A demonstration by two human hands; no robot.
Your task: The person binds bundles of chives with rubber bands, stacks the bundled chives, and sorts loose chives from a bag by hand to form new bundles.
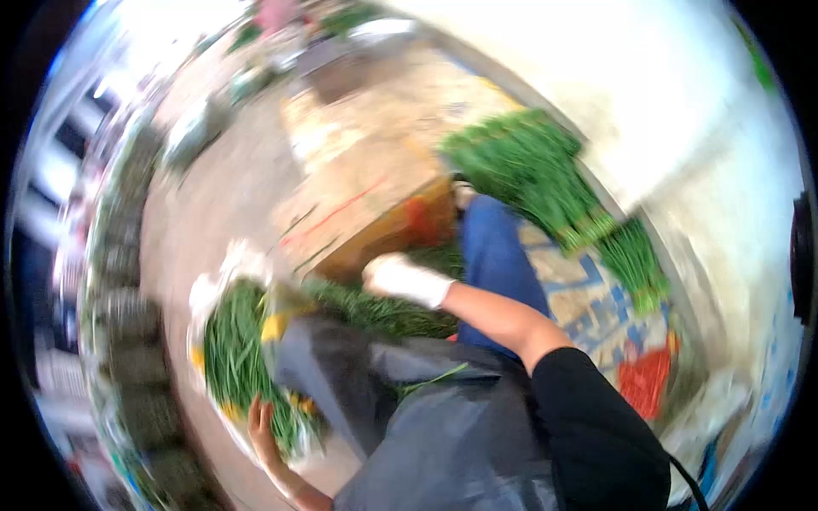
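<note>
My left hand (pixel 262 427) is at the lower left, its fingers stretched out beside a bundle of long, thin chive-like greens (pixel 232 341) in a white plastic bag (pixel 243 260). Nothing shows in that hand. In a white glove, my right hand (pixel 400 279) reaches over a loose heap of similar greens (pixel 379 313) between my legs. Motion blur smears its fingers, and whether it holds anything cannot be made out. A single green stalk (pixel 439 377) lies on my dark grey apron (pixel 460 426).
A cardboard box (pixel 366 200) stands in front of me. Tied bunches of greens (pixel 528 170) lie by the wall on the right, with a smaller bunch (pixel 635 264) and a red plastic bag (pixel 645 381) nearer. Dark stacked bundles (pixel 141 358) line the left side.
</note>
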